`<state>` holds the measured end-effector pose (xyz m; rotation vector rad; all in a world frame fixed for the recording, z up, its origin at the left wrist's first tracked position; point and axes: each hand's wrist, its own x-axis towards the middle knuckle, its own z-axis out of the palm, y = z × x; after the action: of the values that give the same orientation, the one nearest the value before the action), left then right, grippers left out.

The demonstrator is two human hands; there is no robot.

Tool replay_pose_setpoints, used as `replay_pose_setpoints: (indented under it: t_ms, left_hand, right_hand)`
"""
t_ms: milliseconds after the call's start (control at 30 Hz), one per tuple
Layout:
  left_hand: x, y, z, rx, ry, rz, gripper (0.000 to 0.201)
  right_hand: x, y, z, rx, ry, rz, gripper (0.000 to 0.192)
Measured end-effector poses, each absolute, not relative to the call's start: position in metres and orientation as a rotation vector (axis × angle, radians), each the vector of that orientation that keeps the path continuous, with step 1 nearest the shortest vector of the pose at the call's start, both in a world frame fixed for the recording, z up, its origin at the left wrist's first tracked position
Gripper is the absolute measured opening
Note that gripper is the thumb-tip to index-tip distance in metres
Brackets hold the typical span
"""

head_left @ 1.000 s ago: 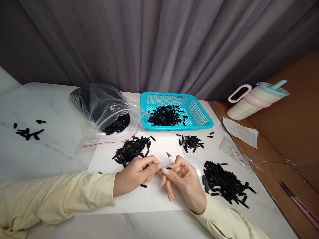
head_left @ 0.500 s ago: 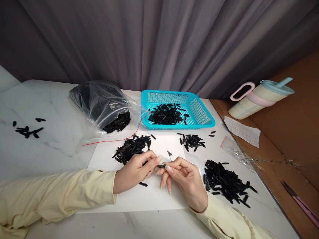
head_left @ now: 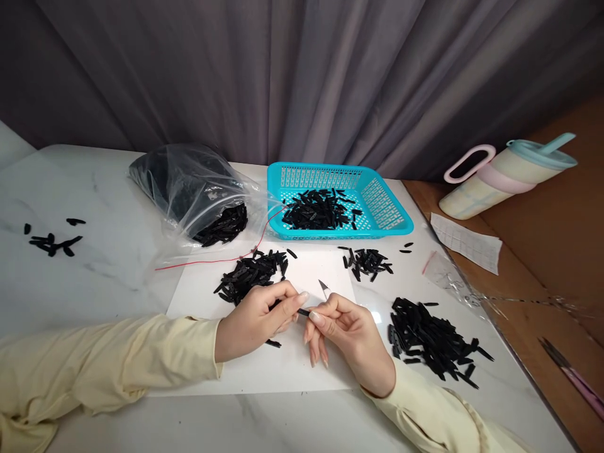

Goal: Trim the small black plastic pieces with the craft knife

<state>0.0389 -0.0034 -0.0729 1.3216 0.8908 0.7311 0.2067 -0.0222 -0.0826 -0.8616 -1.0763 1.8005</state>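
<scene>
Small black plastic strip pinched between left hand and right hand above the white paper sheet, right grip also closed on a thin silver blade, tip upward, likely for trimming.

left arm: comes in from 8 o'clock, cream sleeve, forearm lying low and nearly level.
left hand: knuckles up, fingers curled, thumb and forefinger pinched shut, tips pointing to 3 o'clock.
right arm: comes in from 5 o'clock, cream sleeve, wrist bent inward.
right hand: palm turned toward the left hand, thumb and forefinger pinched, the other fingers hanging loose toward 6 o'clock.
spacing: pinch tips of both hands nearly meet at centre, wrists well apart.
</scene>
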Motion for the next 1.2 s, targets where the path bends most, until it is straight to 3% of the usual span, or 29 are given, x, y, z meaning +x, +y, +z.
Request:
replay_pose_setpoints:
  t_ms: [300, 800, 1200]
  left_hand:
    - [0.0370, -0.0020, -0.0750, 1.360, 0.949, 0.756, 0.030]
    - [0.0369, -0.0025, -0.0739, 1.295, 0.942, 0.718, 0.042]
    - [0.0360, -0.0018, -0.0740, 1.368, 0.966, 0.729, 0.036]
  right_hand:
    - [0.2060, -0.0198, -0.0791, -0.805, -1.096, 1.865, 0.025]
    - [0.2070, -0.0208, -0.0784, -0.814, -1.132, 1.861, 0.025]
    - [0.2083, -0.0199, -0.0799, -0.820, -1.087, 1.833, 0.022]
